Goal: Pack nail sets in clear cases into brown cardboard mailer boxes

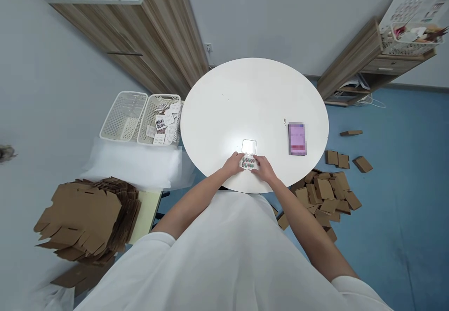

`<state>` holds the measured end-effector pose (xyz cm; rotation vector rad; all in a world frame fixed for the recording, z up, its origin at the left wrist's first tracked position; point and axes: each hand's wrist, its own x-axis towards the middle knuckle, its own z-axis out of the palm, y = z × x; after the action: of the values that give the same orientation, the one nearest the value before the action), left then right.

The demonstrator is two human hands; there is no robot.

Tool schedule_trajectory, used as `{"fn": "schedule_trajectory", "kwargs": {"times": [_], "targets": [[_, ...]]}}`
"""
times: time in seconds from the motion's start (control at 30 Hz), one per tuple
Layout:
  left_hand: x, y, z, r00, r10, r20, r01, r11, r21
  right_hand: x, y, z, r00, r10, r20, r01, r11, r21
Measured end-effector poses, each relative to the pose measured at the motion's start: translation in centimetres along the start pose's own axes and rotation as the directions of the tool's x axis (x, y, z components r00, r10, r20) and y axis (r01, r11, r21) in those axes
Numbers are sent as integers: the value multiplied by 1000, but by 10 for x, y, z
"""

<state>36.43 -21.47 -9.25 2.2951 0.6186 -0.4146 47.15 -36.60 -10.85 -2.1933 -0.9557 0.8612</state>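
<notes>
A small clear case [248, 162] lies near the front edge of the round white table [252, 91], its lid raised on the far side. Inside it are several red and green oval pieces in rows. My left hand [233, 164] grips the left side of the case, and my right hand [264, 168] grips its right side. Both hands have their fingers bent around the edges. A pixelated purple item [297, 138] lies on the table to the right of my right hand.
Two white baskets [140, 120], one with cards in it, stand left of the table. Flat cardboard [84, 213] is stacked at lower left. Small brown boxes [324, 188] are piled on the floor at right. Wooden cabinets [164, 25] stand behind.
</notes>
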Motion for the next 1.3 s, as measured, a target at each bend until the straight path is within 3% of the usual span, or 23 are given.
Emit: {"fn": "schedule_trajectory", "kwargs": {"times": [0.43, 0.6, 0.73, 0.87, 1.0, 1.3], "targets": [[-3, -3, 5, 1000, 16, -11, -16, 998, -57, 1, 0, 3, 1000, 14, -7, -14, 998, -54], [-7, -6, 5, 998, -36, -52, 24, 974, -225, -3, 0, 3, 995, 81, -53, -75, 992, 106], [-9, -11, 7, 988, -154, -35, 125, 897, -424, -4, -1, 5, 971, 238, -28, -208, 895, 393], [-7, -12, 11, 977, -213, -21, 167, 819, -549, -4, -8, 5, 949, 316, 11, -283, 835, 472], [-10, -10, 12, 976, -213, -36, 144, 764, -630, -8, -16, -3, 954, 299, 9, -262, 824, 502], [-34, 1, -3, 999, -49, 2, 25, 473, -881, -28, -33, -37, 977, 210, -25, -145, 749, 647]]}}
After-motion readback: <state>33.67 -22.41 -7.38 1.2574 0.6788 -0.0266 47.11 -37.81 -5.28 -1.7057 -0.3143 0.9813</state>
